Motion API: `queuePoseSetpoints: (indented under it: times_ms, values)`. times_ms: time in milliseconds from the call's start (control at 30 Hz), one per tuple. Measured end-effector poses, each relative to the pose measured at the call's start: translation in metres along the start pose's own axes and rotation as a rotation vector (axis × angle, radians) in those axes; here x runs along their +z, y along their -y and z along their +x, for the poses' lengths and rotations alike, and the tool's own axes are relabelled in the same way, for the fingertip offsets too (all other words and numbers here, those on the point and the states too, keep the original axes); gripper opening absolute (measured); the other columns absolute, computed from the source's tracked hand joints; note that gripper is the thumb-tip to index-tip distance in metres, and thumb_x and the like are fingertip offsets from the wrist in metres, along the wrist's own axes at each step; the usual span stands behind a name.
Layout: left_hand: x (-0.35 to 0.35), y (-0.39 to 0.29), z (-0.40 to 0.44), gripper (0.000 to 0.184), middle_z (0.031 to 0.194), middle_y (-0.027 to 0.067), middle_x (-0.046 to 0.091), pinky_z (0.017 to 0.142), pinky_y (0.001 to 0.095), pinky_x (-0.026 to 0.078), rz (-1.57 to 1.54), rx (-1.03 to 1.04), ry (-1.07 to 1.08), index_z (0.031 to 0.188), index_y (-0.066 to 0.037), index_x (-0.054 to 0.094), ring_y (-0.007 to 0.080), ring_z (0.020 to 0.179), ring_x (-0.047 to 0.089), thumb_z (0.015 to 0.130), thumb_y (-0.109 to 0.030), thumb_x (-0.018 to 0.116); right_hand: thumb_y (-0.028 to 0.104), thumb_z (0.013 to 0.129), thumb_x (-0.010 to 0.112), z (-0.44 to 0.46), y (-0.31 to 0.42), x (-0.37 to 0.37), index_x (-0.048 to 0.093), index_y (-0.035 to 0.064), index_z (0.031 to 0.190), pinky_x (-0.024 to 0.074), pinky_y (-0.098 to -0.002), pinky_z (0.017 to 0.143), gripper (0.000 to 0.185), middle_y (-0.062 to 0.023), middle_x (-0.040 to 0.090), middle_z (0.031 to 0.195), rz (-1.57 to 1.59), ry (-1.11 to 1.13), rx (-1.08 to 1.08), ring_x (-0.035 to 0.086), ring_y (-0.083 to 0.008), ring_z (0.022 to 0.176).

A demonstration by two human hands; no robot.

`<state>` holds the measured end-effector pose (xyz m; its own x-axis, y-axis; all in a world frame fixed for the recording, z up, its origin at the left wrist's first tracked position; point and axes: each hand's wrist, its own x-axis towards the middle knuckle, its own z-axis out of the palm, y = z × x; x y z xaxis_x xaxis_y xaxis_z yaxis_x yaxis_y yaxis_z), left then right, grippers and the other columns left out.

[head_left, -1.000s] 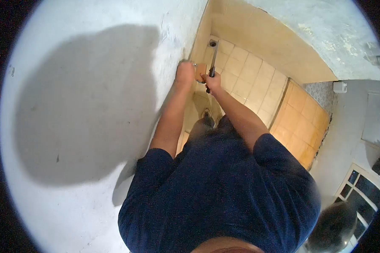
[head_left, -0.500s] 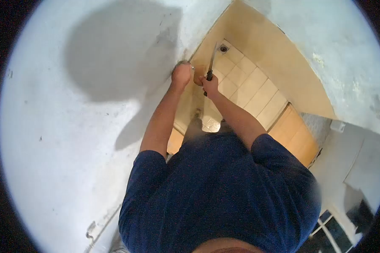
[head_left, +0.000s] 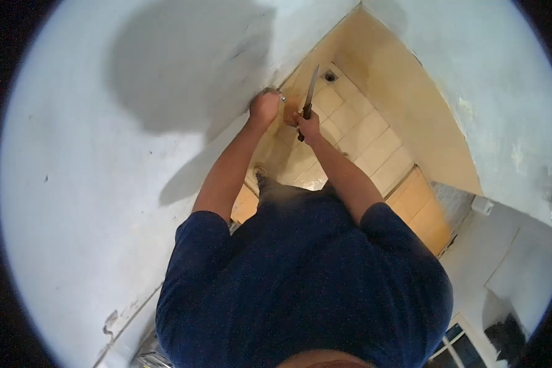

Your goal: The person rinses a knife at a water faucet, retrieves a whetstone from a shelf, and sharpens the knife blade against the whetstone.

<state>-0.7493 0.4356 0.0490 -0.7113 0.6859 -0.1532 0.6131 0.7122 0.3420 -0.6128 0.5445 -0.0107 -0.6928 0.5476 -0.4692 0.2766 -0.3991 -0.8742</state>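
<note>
A long knife [head_left: 313, 86] with a dark handle points up and away from my right hand [head_left: 308, 127], whose fingers are wrapped round the handle. The same hand also touches a brownish-orange flat piece [head_left: 291, 113] just to the left of the handle. My left hand [head_left: 265, 108] is closed against the wall on the left, at a small metal fitting [head_left: 282, 97] that looks like a tap. What its fingers hold is mostly hidden.
Below is a cream tiled floor [head_left: 356, 134] with a round drain [head_left: 330, 76] in the far corner. Walls stand close on the left [head_left: 92, 202] and right [head_left: 509, 122]. An orange tiled step [head_left: 420, 208] lies to the right, near a white container [head_left: 482, 205].
The view has turned, and the drain and floor have shifted to the right. The knife is still in my right hand, and my left hand remains at the wall fitting.
</note>
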Motion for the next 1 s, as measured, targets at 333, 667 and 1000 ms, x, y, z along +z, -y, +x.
queuePoseSetpoints:
  times_ms: [333, 667, 1000]
  values:
    - [0.021, -0.013, -0.006, 0.030, 0.104, 0.0113, 0.070, 0.080, 0.0445, 0.054, 0.181, -0.051, -0.142, 0.111, -0.021, 0.070, 0.0329, 0.093, 0.068, 0.093, -0.015, 0.047, 0.014, 0.087, 0.073, 0.053, -0.057, -0.033, 0.048, 0.0087, 0.084, 0.0375, -0.0333, 0.044, 0.025, -0.0001, 0.049, 0.065, -0.229, 0.145, -0.145, 0.045, -0.0121, 0.049]
    - [0.012, -0.012, -0.009, 0.025, 0.094, 0.0122, 0.071, 0.071, 0.0437, 0.056, 0.272, -0.026, -0.173, 0.106, -0.012, 0.066, 0.0307, 0.087, 0.069, 0.097, -0.024, 0.047, 0.018, 0.088, 0.073, 0.030, -0.011, -0.036, 0.047, 0.0107, 0.080, 0.0392, -0.0313, 0.043, 0.028, 0.0000, 0.048, 0.062, -0.144, 0.198, 0.026, 0.045, -0.0114, 0.046]
    - [0.005, -0.026, -0.011, 0.028, 0.095, 0.0131, 0.071, 0.072, 0.0463, 0.056, 0.145, -0.115, -0.210, 0.108, -0.014, 0.066, 0.0319, 0.087, 0.069, 0.099, -0.030, 0.045, 0.017, 0.083, 0.078, 0.026, 0.008, -0.037, 0.045, 0.0117, 0.079, 0.0410, -0.0303, 0.042, 0.034, -0.0006, 0.050, 0.063, -0.138, 0.193, -0.014, 0.047, -0.0114, 0.047]
